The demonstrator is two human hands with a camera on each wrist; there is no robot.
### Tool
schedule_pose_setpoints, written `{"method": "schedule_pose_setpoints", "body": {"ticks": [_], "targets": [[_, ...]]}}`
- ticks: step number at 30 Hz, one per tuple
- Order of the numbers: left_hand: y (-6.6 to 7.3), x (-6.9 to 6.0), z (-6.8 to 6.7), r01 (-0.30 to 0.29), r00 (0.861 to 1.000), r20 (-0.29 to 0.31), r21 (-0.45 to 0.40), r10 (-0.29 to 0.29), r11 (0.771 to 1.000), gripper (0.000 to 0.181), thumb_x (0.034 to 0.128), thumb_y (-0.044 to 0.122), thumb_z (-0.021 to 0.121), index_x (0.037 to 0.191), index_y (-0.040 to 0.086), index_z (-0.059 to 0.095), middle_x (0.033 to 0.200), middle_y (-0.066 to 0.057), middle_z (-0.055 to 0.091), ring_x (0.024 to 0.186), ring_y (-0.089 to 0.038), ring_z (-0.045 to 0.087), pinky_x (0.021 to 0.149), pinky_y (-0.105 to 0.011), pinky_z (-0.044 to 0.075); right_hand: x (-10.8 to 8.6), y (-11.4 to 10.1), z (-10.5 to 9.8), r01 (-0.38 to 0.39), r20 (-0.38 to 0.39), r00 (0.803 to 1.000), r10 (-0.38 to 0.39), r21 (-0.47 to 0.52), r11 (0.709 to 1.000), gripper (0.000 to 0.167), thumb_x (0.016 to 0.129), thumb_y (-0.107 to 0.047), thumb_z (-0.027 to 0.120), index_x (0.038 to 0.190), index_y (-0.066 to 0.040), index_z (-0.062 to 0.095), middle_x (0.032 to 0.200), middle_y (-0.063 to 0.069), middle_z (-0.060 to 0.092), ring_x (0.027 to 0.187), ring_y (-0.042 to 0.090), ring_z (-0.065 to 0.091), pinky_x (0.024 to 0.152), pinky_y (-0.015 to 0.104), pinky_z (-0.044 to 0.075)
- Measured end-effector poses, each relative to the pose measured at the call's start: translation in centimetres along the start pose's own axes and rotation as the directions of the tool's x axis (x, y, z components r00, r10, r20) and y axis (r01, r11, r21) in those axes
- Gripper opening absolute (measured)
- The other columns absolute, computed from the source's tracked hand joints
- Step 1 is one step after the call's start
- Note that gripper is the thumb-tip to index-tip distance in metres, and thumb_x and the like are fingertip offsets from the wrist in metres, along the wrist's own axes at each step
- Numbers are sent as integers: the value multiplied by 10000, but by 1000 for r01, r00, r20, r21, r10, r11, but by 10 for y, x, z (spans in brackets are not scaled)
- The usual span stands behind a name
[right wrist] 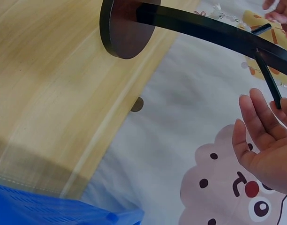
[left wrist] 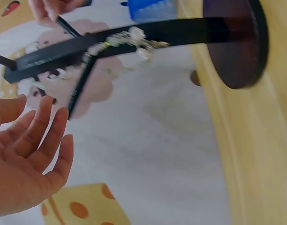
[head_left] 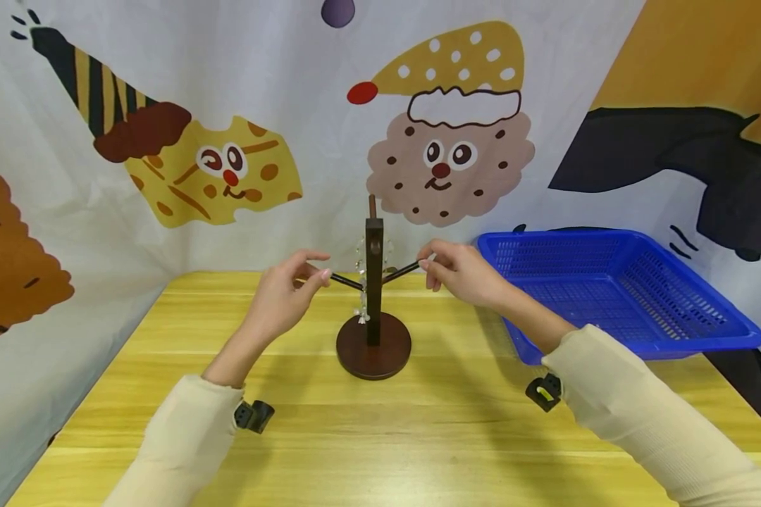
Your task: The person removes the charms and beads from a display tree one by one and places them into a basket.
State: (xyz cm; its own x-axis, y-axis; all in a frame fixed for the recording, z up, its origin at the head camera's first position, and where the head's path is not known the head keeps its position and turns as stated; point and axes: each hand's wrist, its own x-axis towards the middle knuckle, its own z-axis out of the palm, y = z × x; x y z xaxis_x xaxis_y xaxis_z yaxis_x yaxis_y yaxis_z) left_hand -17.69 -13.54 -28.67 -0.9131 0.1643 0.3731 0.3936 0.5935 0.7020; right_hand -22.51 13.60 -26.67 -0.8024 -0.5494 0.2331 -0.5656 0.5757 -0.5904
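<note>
A dark brown wooden jewelry stand (head_left: 374,282) stands upright on its round base (head_left: 374,362), with thin black pegs sticking out to both sides. A clear beaded strand with pale flower-like pieces (left wrist: 139,42) hangs at the left side of the post. My right hand (head_left: 459,267) pinches the end of the right peg (right wrist: 269,79) between thumb and index finger, the other fingers loosely bent. At the tip of the left peg (left wrist: 80,89) is my left hand (left wrist: 33,154), its fingers loosely spread; whether a fingertip touches the peg I cannot tell.
A blue plastic basket (head_left: 609,345) sits on the right of the wooden table (head_left: 368,436), close to my right forearm. Behind the table hangs a white cloth (head_left: 330,141) printed with cartoon food. A small camera is strapped at each wrist.
</note>
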Motion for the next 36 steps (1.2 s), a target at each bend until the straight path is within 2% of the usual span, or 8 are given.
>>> {"method": "schedule_pose_setpoints", "body": {"ticks": [4, 7, 13, 18, 23, 30, 36], "targets": [[16, -1, -1, -42, 999, -23, 0, 42, 999, 255, 920, 173, 566, 1155, 76, 586, 852, -75, 672, 789, -216, 622, 749, -383, 493, 0, 1, 0, 0, -1, 1000, 0, 2, 1000, 124, 957, -111, 482, 998, -44, 578, 643, -24, 598, 579, 147, 537, 520, 301, 366], [29, -3, -1, -95, 994, -49, -6, 95, 995, 249, 904, 169, 591, 1135, 77, 603, 839, -63, 672, 763, -201, 620, 747, -373, 492, 0, 1, 0, 2, 1, 1000, -2, 6, 1000, 121, 958, -112, 481, 995, -47, 576, 640, -25, 594, 552, 158, 505, 517, 301, 360], [50, -5, 3, -217, 971, -116, -57, 209, 975, 223, 867, 99, 633, 1084, 49, 625, 800, -49, 666, 722, -168, 619, 731, -335, 496, -1, 2, 1, 12, -4, 1000, -12, 4, 1000, 115, 957, -113, 482, 989, -51, 573, 640, -19, 597, 534, 159, 485, 515, 300, 360], [61, -6, 7, -294, 948, -151, -86, 279, 952, 234, 852, 70, 645, 1078, 15, 621, 793, -60, 665, 688, -162, 621, 701, -311, 500, -1, 3, 1, 21, -9, 1000, -21, 7, 1000, 115, 956, -107, 484, 988, -45, 574, 643, 0, 605, 533, 155, 493, 518, 301, 363], [68, -6, 9, -320, 938, -164, -74, 305, 944, 241, 860, 84, 637, 1094, 27, 615, 793, -50, 665, 690, -158, 624, 688, -304, 499, -1, 3, 1, 23, -14, 1000, -22, 4, 1000, 116, 956, -109, 484, 990, -47, 575, 644, 9, 608, 539, 152, 506, 520, 307, 367], [72, -4, 12, -332, 935, -165, -85, 315, 939, 253, 866, 78, 628, 1110, 20, 596, 784, -55, 664, 705, -166, 629, 689, -304, 502, 0, 3, 1, 20, -16, 1000, -20, 11, 1000, 109, 954, -107, 488, 985, -46, 572, 652, 52, 618, 542, 208, 507, 521, 306, 368], [74, -2, 14, -349, 929, -158, -70, 336, 934, 200, 872, 84, 621, 1062, 30, 593, 776, -48, 655, 693, -159, 623, 682, -306, 503, -1, 3, 1, 20, -21, 1000, -20, 5, 1000, 99, 951, -111, 495, 973, -55, 573, 646, 30, 612, 524, 164, 481, 517, 301, 367]]}}
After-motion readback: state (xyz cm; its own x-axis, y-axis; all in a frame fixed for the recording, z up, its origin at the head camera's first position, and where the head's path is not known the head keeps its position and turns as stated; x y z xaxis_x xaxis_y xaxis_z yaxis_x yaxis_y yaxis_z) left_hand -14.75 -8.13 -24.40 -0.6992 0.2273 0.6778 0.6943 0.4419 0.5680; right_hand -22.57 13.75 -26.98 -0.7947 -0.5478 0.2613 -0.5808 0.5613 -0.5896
